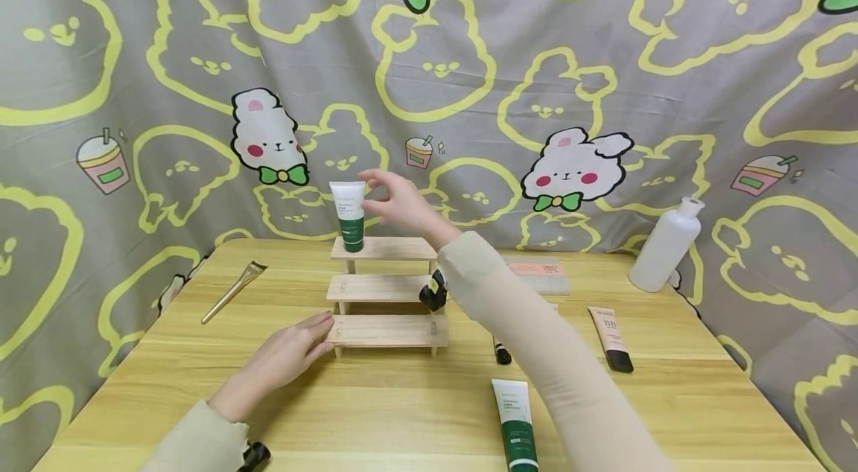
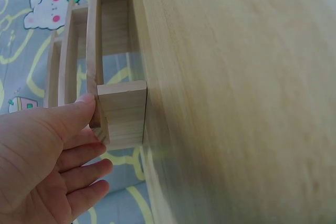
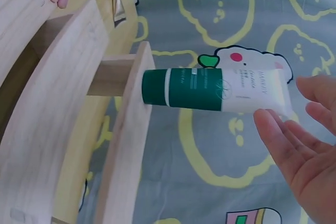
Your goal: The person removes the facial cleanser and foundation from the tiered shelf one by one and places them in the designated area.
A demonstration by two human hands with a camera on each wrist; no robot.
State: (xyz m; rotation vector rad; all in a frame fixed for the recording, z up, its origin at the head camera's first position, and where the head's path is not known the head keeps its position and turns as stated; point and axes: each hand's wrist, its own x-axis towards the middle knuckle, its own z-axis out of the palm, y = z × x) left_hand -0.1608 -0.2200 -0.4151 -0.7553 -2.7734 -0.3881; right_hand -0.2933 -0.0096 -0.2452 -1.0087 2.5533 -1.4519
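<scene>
A white and green squeeze tube [image 1: 347,213] stands cap down at the left end of the top step of a three-step wooden stand [image 1: 389,331]. Beside its upper end is my right hand [image 1: 397,200], thumb and fingers spread apart; in the right wrist view, this hand [image 3: 299,145] does not grip the tube [image 3: 210,88]. My left hand [image 1: 284,354] holds the left end of the lowest step. The left wrist view shows the left thumb [image 2: 79,109] against the step's corner, with the index fingertip partly hidden behind it.
A second white and green tube [image 1: 515,423] lies at the front, near the right sleeve. Farther right are a BB cream tube [image 1: 610,338] and a white bottle [image 1: 666,245]. A makeup brush [image 1: 234,291] lies on the left. The right forearm partly covers a dark-capped item [image 1: 501,351].
</scene>
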